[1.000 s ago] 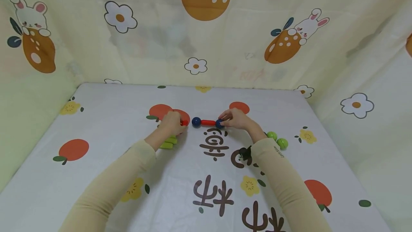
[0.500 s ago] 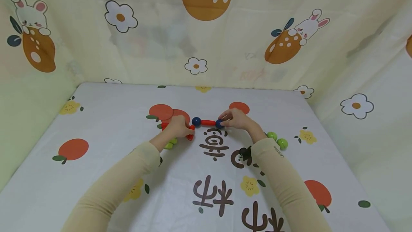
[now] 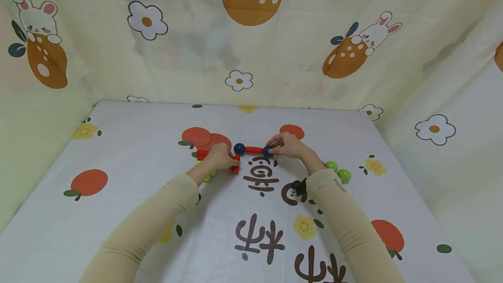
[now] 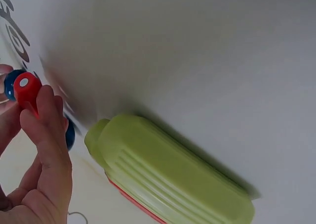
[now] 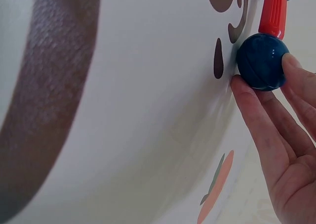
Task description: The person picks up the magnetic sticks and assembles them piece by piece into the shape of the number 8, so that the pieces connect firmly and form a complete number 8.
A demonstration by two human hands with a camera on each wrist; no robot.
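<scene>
I see the left hand [image 3: 218, 156] pinching a red stick [image 3: 236, 167], close to one blue ball [image 3: 239, 148]. The right hand [image 3: 290, 144] holds another blue ball [image 3: 268, 151]; a red bar [image 3: 254, 150] connects both balls. The left hand partly hides green pieces [image 3: 207, 177]; two green balls [image 3: 344, 175] lie beside the right sleeve [image 3: 346, 213].

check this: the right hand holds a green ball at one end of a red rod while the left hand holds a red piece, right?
The colour is wrong: the right wrist view shows the right hand holding a blue ball, not green. The rest stands.
</scene>
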